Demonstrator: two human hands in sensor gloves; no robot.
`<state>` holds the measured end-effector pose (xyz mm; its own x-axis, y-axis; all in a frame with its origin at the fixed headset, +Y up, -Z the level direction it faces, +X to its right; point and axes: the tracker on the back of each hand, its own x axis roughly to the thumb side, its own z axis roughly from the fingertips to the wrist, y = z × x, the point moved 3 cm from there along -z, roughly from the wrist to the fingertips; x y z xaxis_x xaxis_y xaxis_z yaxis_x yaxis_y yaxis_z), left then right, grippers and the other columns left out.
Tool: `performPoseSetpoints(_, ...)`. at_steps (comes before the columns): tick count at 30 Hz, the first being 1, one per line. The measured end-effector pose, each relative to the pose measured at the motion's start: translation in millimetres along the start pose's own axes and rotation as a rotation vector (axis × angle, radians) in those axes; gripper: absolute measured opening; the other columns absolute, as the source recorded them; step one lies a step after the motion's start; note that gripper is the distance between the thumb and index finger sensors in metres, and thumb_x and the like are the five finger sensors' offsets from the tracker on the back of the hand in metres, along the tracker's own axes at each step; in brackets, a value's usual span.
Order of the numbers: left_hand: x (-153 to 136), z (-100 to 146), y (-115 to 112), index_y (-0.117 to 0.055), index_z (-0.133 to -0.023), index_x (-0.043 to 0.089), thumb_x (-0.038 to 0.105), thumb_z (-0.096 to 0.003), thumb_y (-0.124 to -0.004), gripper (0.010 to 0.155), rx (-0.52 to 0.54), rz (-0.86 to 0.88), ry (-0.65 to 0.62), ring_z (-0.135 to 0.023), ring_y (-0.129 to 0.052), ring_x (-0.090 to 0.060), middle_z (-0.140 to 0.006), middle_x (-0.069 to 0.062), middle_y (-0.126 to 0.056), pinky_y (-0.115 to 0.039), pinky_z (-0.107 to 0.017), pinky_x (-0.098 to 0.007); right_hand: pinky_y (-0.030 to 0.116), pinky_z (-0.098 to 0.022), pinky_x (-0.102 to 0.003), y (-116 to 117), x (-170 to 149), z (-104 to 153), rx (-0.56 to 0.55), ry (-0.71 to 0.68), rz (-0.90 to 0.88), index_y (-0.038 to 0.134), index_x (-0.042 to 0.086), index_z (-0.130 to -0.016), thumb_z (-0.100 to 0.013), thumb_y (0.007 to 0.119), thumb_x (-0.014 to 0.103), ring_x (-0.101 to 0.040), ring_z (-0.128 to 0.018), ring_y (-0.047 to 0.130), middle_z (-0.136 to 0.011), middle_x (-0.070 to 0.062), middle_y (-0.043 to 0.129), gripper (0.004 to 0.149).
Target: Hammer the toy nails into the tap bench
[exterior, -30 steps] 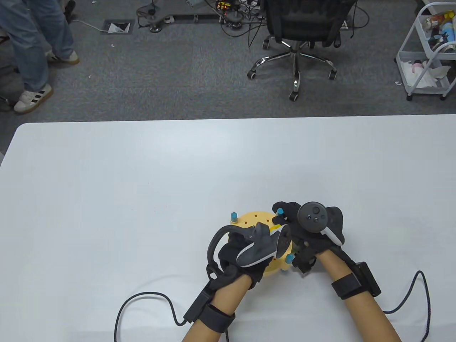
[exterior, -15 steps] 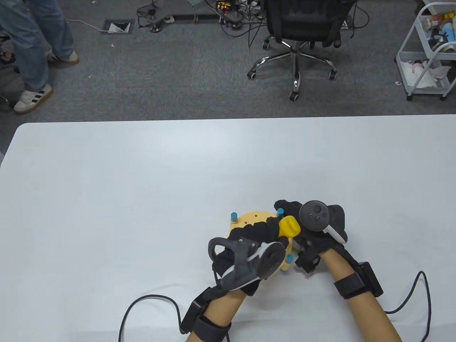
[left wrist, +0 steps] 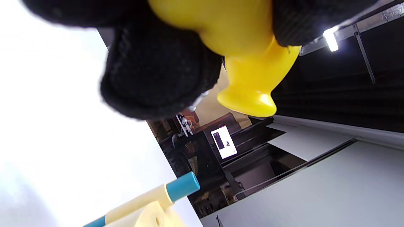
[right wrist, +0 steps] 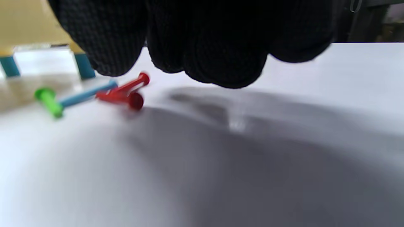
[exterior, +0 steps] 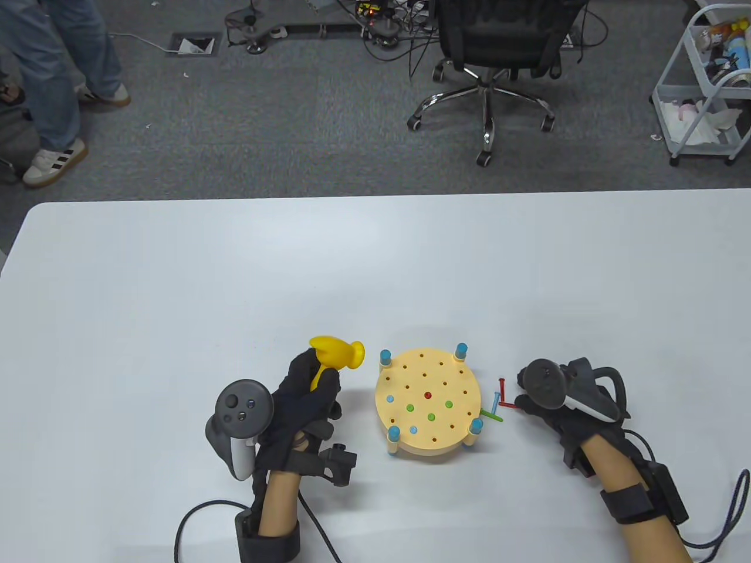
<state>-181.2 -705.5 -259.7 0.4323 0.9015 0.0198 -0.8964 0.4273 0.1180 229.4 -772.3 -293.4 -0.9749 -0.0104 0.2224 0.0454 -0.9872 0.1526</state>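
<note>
The round yellow tap bench point(exterior: 427, 403) stands on blue-capped legs at the table's front middle, with several red, green and blue nails driven into its top. My left hand point(exterior: 308, 390) is left of the bench and grips the yellow toy hammer point(exterior: 335, 353) by its handle, head up; the hammer head fills the left wrist view point(left wrist: 249, 72). My right hand point(exterior: 528, 396) is right of the bench, just right of the loose nails point(exterior: 497, 402) on the table. In the right wrist view my curled fingers point(right wrist: 202, 41) hang over the table beside the red, blue and green nails point(right wrist: 120, 93), holding nothing I can see.
The white table point(exterior: 234, 281) stretches far and to both sides. Glove cables trail at the front edge. An office chair point(exterior: 493, 53) and a white cart point(exterior: 707, 82) stand on the floor beyond the table. A bench leg point(left wrist: 176, 189) shows in the left wrist view.
Both hands left the bench. My left hand moved left with the hammer, now held head up. My right hand moved right, beside the loose nails. The bench top is now uncovered.
</note>
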Motion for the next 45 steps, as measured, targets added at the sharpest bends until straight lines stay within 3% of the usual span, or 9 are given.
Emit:
performPoseSetpoints(9, 9.1, 4.2, -10.6, -0.063, -0.095, 0.011, 0.05, -0.0394, -0.075, 0.069, -0.023, -0.125, -0.027, -0.036, -0.102, -0.026, -0.069, -0.014, -0.093, -0.082, -0.022, -0.034, 0.083, -0.042, -0.037, 9.7, 20.3, 5.2, -0.073, -0.017, 0.114, 0.079, 0.023, -0.082, -0.04, 0.078, 0.04, -0.019, -0.052, 0.093, -0.078, -0.011, 0.085, 0.046)
performPoseSetpoints(17, 10.0, 6.1, -21.9, -0.062, -0.094, 0.01, 0.046, -0.0399, -0.077, 0.066, -0.073, -0.129, -0.036, -0.039, -0.101, -0.025, -0.072, -0.015, -0.091, -0.083, -0.024, -0.035, 0.081, -0.044, -0.039, 15.2, 21.1, 6.2, -0.03, -0.079, 0.113, 0.074, 0.019, -0.081, -0.042, 0.071, 0.041, -0.018, -0.048, 0.09, -0.075, -0.015, 0.082, 0.045)
performPoseSetpoints(24, 21.4, 10.2, -24.5, -0.071, -0.089, 0.01, 0.05, -0.0389, -0.075, 0.064, -0.04, -0.197, -0.115, -0.027, -0.106, -0.022, -0.062, -0.011, -0.099, -0.085, -0.016, -0.031, 0.09, -0.035, -0.034, -28.3, -7.3, 17.6, -0.221, -0.014, -0.147, 0.078, 0.022, -0.076, -0.041, 0.07, 0.041, -0.013, -0.043, 0.104, -0.067, -0.008, 0.095, 0.041)
performPoseSetpoints(26, 26.7, 12.7, -27.6, -0.072, -0.088, 0.01, 0.05, -0.0389, -0.075, 0.064, -0.041, -0.218, -0.149, -0.024, -0.105, -0.022, -0.06, -0.011, -0.1, -0.085, -0.014, -0.031, 0.091, -0.031, -0.032, -42.1, -3.5, 22.8, -0.292, -0.033, -0.244, 0.079, 0.021, -0.075, -0.04, 0.073, 0.04, -0.01, -0.037, 0.106, -0.062, -0.006, 0.097, 0.04)
performPoseSetpoints(30, 38.9, 18.0, -37.6, -0.073, -0.088, 0.01, 0.05, -0.0388, -0.075, 0.064, -0.05, -0.265, -0.251, -0.023, -0.104, -0.023, -0.059, -0.012, -0.1, -0.083, -0.014, -0.031, 0.089, -0.035, -0.034, -59.8, 17.0, 28.6, -0.345, -0.086, -0.317, 0.079, 0.021, -0.077, -0.041, 0.076, 0.038, -0.013, -0.038, 0.103, -0.065, -0.008, 0.095, 0.04)
performPoseSetpoints(34, 52.6, 25.3, -45.4, -0.074, -0.088, 0.011, 0.05, -0.0386, -0.075, 0.063, -0.042, -0.351, -0.354, -0.023, -0.103, -0.023, -0.059, -0.012, -0.1, -0.083, -0.014, -0.032, 0.089, -0.039, -0.035, -79.4, 46.6, 21.8, -0.31, -0.169, -0.196, 0.082, 0.023, -0.076, -0.04, 0.079, 0.038, -0.014, -0.04, 0.101, -0.065, -0.007, 0.095, 0.039)
performPoseSetpoints(37, 58.6, 29.4, -49.5, -0.075, -0.088, 0.012, 0.051, -0.0385, -0.075, 0.063, -0.035, -0.423, -0.392, -0.023, -0.103, -0.023, -0.059, -0.011, -0.101, -0.083, -0.014, -0.032, 0.089, -0.039, -0.035, -86.0, 70.3, 8.4, -0.184, -0.216, -0.076, 0.083, 0.021, -0.077, -0.041, 0.079, 0.038, -0.014, -0.039, 0.101, -0.064, -0.008, 0.095, 0.04)
performPoseSetpoints(45, 57.0, 27.9, -47.7, -0.075, -0.089, 0.012, 0.05, -0.0386, -0.075, 0.063, -0.038, -0.434, -0.378, -0.024, -0.103, -0.024, -0.059, -0.012, -0.1, -0.083, -0.014, -0.032, 0.089, -0.037, -0.034, -89.0, 111.7, -6.2, -0.092, -0.269, 0.258, 0.086, 0.021, -0.075, -0.04, 0.08, 0.038, -0.013, -0.035, 0.1, -0.06, -0.008, 0.096, 0.04)
